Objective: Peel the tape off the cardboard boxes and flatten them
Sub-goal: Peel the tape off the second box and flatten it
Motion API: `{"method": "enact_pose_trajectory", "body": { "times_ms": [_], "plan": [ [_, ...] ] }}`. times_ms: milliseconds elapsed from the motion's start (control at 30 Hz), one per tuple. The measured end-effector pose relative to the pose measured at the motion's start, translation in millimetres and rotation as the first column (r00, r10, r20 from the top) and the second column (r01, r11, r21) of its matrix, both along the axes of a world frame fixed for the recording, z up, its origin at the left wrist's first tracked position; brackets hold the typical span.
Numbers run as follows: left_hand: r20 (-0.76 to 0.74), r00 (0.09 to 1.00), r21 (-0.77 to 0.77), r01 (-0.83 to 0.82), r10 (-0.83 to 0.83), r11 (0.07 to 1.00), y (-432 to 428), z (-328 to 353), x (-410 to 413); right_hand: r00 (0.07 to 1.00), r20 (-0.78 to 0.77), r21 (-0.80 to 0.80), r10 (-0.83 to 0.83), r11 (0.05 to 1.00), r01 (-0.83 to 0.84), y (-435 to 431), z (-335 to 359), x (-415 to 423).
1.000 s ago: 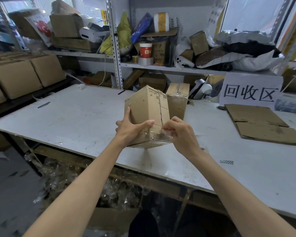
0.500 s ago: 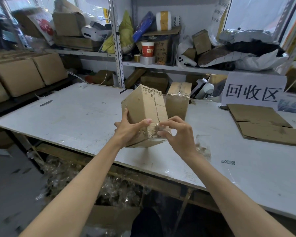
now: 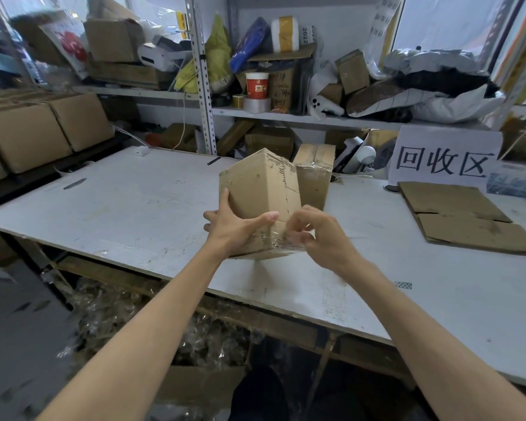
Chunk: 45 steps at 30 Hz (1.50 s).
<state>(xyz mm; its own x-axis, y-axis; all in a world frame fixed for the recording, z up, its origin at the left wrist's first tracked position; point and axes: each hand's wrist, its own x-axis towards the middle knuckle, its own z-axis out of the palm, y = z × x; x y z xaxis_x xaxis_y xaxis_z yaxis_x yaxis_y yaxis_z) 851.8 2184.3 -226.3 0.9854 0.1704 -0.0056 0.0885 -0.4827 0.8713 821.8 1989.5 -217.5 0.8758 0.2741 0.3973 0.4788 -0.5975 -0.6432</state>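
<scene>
A small brown cardboard box [image 3: 257, 189] is held tilted above the white table [image 3: 119, 208], one corner pointing up. My left hand [image 3: 236, 227] grips its lower left side, thumb laid across the front face. My right hand [image 3: 319, 235] is at the lower right corner with curled fingers picking at the clear tape [image 3: 278, 240] that wraps the box's bottom end. Whether the fingertips hold a tape edge is blurred. A second taped box [image 3: 315, 177] stands upright on the table right behind.
Two flattened cardboard sheets [image 3: 459, 214] lie at the right below a white paper sign [image 3: 444, 159]. Shelves full of boxes and tape rolls stand behind the table. Stacked boxes [image 3: 28, 132] sit at the left. Crumpled clear tape fills a carton under the table.
The box has been turned slightly and lifted a little. My right hand's fingers have shifted from pinching at the lower front edge to picking at the right corner tape.
</scene>
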Motion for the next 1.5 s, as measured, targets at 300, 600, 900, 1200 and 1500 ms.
{"method": "enact_pose_trajectory", "body": {
  "times_ms": [300, 600, 900, 1200, 1500],
  "plan": [
    [-0.073, 0.995, 0.062, -0.069, 0.073, 0.996, -16.6, 7.5, 2.0, 0.977, 0.082, 0.202, -0.194, 0.964, 0.175, 19.2, -12.1, -10.0],
    [0.017, 0.987, 0.011, -0.157, 0.157, 0.987, -24.4, 5.0, -3.3, 0.999, -0.007, 0.109, 0.054, 0.993, -0.053, 11.0, -6.5, -10.5],
    [-0.043, 0.986, -0.004, -0.161, 0.161, 0.987, -28.8, 11.1, -0.9, 0.999, 0.026, 0.236, -0.037, 0.971, 0.030, 7.5, -13.5, -12.1],
    [-0.105, 0.981, 0.007, -0.164, 0.164, 0.986, -30.4, 15.1, 1.5, 0.978, 0.072, 0.266, -0.198, 0.948, 0.172, 7.2, -11.9, -15.2],
    [0.013, 0.999, -0.262, -0.034, 0.038, 0.965, -8.6, -1.2, 5.5, 0.980, -0.017, 0.314, -0.197, 0.929, 0.193, -4.7, -27.2, -9.0]
  ]
}}
